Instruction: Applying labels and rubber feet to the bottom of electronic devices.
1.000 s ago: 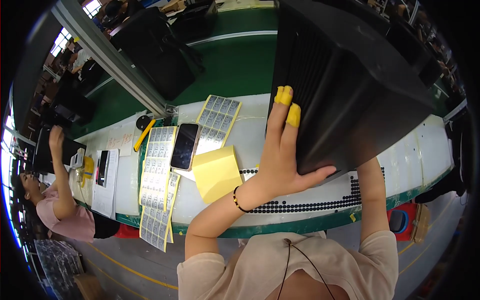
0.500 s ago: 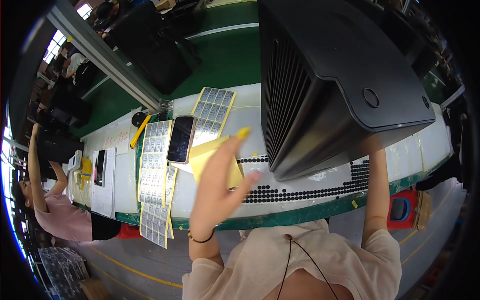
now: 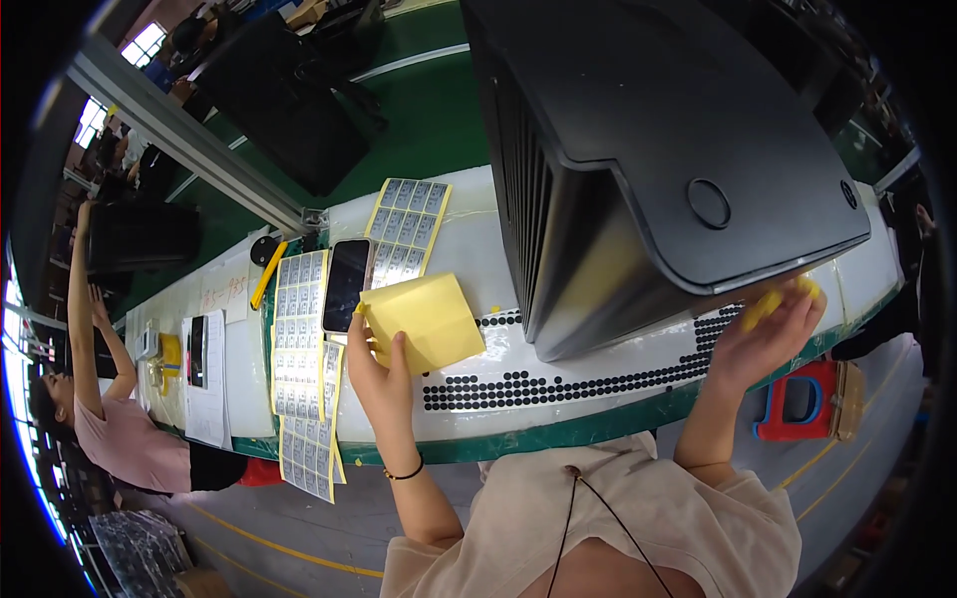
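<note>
A yellow paper sheet (image 3: pixel 431 317) lies tilted beside the phone, and my left hand (image 3: pixel 384 384) pinches its left edge, thumb on top and fingers partly hidden. Yellow covers sit on fingertips of both hands. To the right stands a large black appliance housing (image 3: pixel 658 130) with a slatted side and a ring mark on its upper face. Close to its lower right edge is my right hand (image 3: pixel 763 334), its fingers loosely bent and apart with nothing visible in them. Between my arms a white sheet of round black pads (image 3: pixel 558 387) runs under the housing's near corner.
Silver label sheets (image 3: pixel 299 329) overhang the table's front edge, beside a dark phone (image 3: pixel 347 284). Further left lie a yellow cutter (image 3: pixel 268 274) and papers (image 3: pixel 206 399). Another person (image 3: pixel 130 439) sits at the left end. A red stool (image 3: pixel 797 404) stands at right below the table.
My left hand has moved from over the yellow sheet to its left edge and taken hold of it. My right hand has come out from behind the housing. The view has shifted slightly.
</note>
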A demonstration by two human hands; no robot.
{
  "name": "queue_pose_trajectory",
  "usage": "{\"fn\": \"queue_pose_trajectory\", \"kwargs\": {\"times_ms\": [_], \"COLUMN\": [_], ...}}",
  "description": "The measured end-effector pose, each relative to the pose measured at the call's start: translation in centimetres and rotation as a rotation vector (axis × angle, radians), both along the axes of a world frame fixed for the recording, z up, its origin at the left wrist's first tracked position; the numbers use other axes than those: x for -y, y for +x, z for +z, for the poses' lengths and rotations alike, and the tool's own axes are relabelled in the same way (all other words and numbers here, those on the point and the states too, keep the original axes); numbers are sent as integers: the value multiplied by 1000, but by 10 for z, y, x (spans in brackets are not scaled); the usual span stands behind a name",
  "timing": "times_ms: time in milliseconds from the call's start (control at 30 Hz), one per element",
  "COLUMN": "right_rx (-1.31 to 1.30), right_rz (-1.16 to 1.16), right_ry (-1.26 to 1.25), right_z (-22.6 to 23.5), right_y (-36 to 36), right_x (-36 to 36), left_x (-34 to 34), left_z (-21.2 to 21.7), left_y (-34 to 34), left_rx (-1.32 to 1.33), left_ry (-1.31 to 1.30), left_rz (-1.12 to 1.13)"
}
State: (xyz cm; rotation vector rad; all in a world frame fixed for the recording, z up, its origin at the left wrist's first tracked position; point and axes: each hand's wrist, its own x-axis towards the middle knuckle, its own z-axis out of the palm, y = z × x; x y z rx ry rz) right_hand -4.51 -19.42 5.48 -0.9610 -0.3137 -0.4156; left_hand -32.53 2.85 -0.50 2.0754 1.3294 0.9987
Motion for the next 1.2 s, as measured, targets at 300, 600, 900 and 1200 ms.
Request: {"fn": "queue_pose_trajectory", "kwargs": {"times_ms": [300, 600, 900, 1200], "right_rx": [306, -85, -396, 394], "right_rz": [1386, 1724, 1677, 1294], "right_ry": [-390, -519, -486, -715], "right_z": [-14, -14, 6, 20], "right_y": [-99, -111, -117, -102], "right_x": [-20, -39, -41, -36], "left_x": [39, 43, 27, 80], "left_z": [49, 46, 80, 111], "left_y": [-31, -87, -86, -32], "left_rx": [609, 583, 252, 93], "left_ry": [172, 72, 30, 440], "left_rz": [-382, -1001, -1288, -570]}}
